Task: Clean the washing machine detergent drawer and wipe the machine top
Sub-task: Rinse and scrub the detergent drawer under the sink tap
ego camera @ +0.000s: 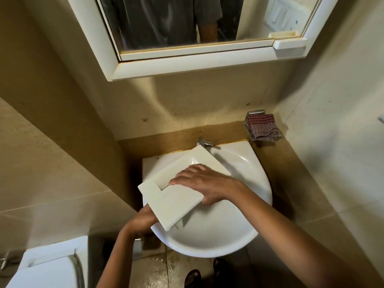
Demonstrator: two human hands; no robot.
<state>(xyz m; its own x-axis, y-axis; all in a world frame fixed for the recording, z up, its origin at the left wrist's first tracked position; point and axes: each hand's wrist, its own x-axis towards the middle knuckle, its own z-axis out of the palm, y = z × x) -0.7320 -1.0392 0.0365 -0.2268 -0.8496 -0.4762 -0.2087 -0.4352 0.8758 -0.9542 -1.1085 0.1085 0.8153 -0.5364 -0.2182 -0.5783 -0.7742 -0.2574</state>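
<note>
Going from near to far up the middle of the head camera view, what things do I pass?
Sandalled feet → detergent drawer → tap → mirror cabinet.

The detergent drawer (176,204) is a long white plastic tray with a flat front panel and a recessed compartment. It is held tilted and lies diagonally. Its near end is low and just right of the left hand (143,219), whose fingers are hidden beneath it. The right hand (205,183) lies across its middle, fingers flat on top and thumb tucked under the near edge. A crumpled red-and-white checked cloth (262,126) sits well beyond the right hand, to its right.
</note>
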